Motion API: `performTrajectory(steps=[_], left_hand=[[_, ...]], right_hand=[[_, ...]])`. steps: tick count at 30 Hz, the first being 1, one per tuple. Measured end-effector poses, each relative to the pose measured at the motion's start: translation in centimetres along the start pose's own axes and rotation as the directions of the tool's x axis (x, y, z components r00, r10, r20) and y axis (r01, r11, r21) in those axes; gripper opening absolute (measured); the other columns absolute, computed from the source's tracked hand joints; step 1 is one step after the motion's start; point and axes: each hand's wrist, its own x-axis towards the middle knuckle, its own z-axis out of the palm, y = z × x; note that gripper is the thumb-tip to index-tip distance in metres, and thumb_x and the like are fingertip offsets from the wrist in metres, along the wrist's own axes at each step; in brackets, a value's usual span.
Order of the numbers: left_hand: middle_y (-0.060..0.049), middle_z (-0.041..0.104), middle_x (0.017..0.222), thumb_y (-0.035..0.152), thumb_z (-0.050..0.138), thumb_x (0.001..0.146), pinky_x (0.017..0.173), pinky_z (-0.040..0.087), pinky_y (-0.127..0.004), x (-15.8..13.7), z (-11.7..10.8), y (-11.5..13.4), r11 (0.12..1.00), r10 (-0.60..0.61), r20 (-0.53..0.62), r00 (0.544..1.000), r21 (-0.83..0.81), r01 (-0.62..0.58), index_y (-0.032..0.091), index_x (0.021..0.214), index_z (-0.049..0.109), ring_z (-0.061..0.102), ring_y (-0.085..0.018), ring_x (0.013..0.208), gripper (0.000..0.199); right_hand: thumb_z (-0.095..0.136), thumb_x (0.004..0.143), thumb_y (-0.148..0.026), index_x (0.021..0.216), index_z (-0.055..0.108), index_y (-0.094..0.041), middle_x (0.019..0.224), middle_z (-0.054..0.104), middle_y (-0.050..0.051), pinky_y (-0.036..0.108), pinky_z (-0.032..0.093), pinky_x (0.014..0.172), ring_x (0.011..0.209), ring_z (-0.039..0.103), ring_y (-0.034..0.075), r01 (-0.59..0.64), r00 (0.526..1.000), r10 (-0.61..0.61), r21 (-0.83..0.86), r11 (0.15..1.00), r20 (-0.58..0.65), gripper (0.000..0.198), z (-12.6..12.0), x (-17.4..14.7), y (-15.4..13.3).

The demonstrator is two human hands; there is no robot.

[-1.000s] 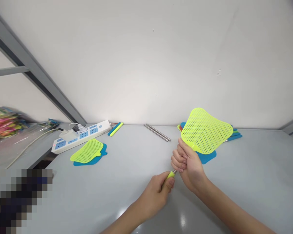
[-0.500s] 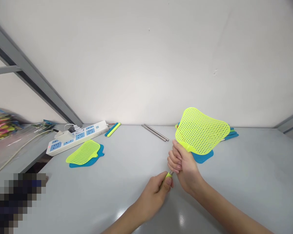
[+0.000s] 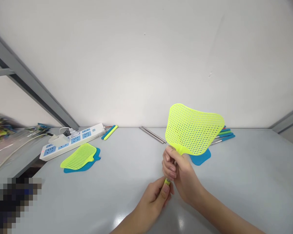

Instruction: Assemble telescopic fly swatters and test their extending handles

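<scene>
Both my hands grip one yellow-green fly swatter (image 3: 194, 130), raised above the table with its perforated head up. My right hand (image 3: 179, 169) wraps round the metal rod just below the head. Lower down, my left hand (image 3: 156, 198) is closed round the yellow-green handle, most of which the fingers hide. Behind the head, partly covered by it, lie a blue swatter head (image 3: 201, 158) and several blue and green handles (image 3: 226, 138). Two metal rods (image 3: 152, 135) rest on the table to the left of it.
A loose yellow-green swatter head (image 3: 79, 157) overlaps a blue one (image 3: 96, 156) at the left. Blue and yellow-green handles (image 3: 109, 132) lie beside a white power strip (image 3: 73, 142) with plugs in it. Plastic-wrapped goods (image 3: 2, 133) sit at the far left, and a wall (image 3: 146, 71) stands behind.
The swatter's head has shifted left and turned slightly in my right hand's grip. My left hand sits a little lower on the handle. The whole view has moved slightly.
</scene>
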Motion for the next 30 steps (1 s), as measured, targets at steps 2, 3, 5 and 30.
performTrajectory(steps=[2,3,5,30], left_hand=[[0.005,0.032,0.051,0.044,0.030,0.083,0.043,0.021,-0.021,0.0,0.0,-0.1,0.998,0.005,0.006,1.000,-0.058,-0.004,0.016,0.069,0.040,0.028,-0.007,0.044,0.033],[0.006,0.033,0.051,0.044,0.031,0.083,0.043,0.022,-0.021,0.0,0.0,-0.2,0.997,0.009,0.005,1.000,-0.083,-0.008,0.016,0.068,0.039,0.029,-0.006,0.043,0.033],[0.006,0.034,0.050,0.044,0.031,0.083,0.044,0.023,-0.021,0.1,-0.1,-0.3,0.995,0.016,-0.004,1.000,-0.101,-0.017,0.016,0.067,0.038,0.029,-0.006,0.043,0.033],[0.009,0.025,0.048,0.056,0.042,0.072,0.037,0.014,-0.019,-0.3,0.1,0.3,0.942,-0.054,0.255,0.966,-0.307,0.133,0.018,0.066,0.035,0.018,-0.003,0.038,0.040]], right_hand=[[0.049,0.075,-0.036,0.064,0.043,-0.019,0.049,0.032,-0.006,0.018,0.023,0.038,0.040,0.025,0.005,-0.022,1.000,0.022,0.023,1.000,0.000,0.022,0.3,-0.2,0.1],[0.047,0.075,-0.037,0.068,0.045,-0.020,0.053,0.034,-0.006,0.018,0.025,0.039,0.041,0.027,0.006,-0.026,1.000,0.026,0.037,0.999,0.002,0.019,0.4,-0.3,0.3],[0.043,0.077,-0.039,0.081,0.049,-0.023,0.060,0.038,-0.004,0.018,0.029,0.043,0.045,0.032,0.006,-0.017,1.000,0.016,0.054,0.998,0.019,0.018,0.5,-0.4,0.6],[0.040,0.083,-0.023,0.074,0.047,-0.017,0.044,0.022,-0.009,0.019,0.015,0.037,0.036,0.014,0.004,-0.211,0.776,0.278,-0.183,0.960,0.565,0.013,-1.7,0.6,-1.5]])
